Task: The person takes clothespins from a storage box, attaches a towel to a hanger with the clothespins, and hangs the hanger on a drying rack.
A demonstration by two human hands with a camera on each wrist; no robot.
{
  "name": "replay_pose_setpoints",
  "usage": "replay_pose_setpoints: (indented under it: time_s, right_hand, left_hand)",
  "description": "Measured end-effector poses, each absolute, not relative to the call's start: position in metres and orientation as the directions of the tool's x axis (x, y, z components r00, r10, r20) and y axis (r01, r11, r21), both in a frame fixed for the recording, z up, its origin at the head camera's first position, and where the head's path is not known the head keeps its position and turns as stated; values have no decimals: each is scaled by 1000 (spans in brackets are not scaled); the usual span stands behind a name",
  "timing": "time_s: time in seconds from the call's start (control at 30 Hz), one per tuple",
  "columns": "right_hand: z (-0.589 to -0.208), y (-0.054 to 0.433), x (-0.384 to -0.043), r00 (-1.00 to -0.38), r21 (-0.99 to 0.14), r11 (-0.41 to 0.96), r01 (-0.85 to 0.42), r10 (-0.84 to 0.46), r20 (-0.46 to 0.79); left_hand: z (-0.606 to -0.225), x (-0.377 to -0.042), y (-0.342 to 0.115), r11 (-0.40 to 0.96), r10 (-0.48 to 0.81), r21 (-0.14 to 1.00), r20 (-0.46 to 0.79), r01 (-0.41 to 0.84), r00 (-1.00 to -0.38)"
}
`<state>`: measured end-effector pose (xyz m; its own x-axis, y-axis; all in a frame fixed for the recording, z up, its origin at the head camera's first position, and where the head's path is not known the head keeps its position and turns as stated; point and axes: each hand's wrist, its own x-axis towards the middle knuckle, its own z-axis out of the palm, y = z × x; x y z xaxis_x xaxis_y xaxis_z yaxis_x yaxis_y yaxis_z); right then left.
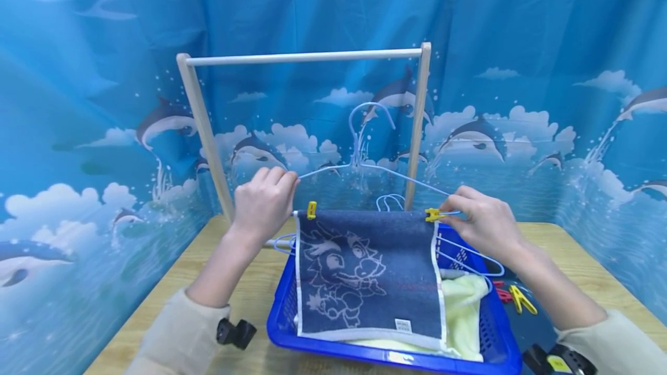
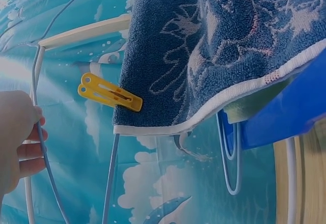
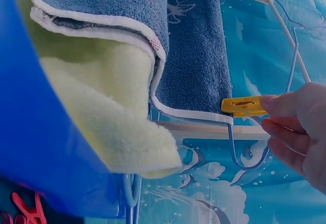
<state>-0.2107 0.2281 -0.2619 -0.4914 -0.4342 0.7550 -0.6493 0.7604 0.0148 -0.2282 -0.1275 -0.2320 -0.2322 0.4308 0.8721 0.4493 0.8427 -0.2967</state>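
A dark blue towel [image 1: 370, 276] with a pale cartoon print and white edging hangs over the lower bar of a light blue wire hanger [image 1: 406, 176]. Its hook points up. My left hand [image 1: 264, 198] grips the hanger's sloping wire near the left end. Beside it, one yellow clothespin [image 1: 311, 210] clips the towel's left top corner to the bar. At the right top corner, my right hand [image 1: 482, 221] pinches a second yellow clothespin [image 3: 244, 105] between thumb and fingers. That clothespin's jaws are on the towel edge.
Behind the towel stands a blue plastic basket [image 1: 500, 340] with a pale yellow towel [image 1: 464, 311] and more wire hangers [image 1: 490, 265]. Red clothespins [image 1: 501, 292] and a yellow clothespin [image 1: 523, 300] lie right of the basket. A wooden rack [image 1: 304, 58] rises at the back.
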Motion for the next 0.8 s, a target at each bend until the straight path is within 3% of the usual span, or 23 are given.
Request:
replay_pose_setpoints:
  time_s: [0.53, 0.8]
  right_hand:
    - [-258, 221, -211, -504, 76, 771, -632, -484, 716]
    - [-263, 220, -211, -469, 141, 758, -637, -526, 710]
  left_hand:
    - [-236, -229, -125, 860, 419, -312, 884, 404, -209]
    - [-237, -228, -126, 862, 417, -302, 880, 406, -230]
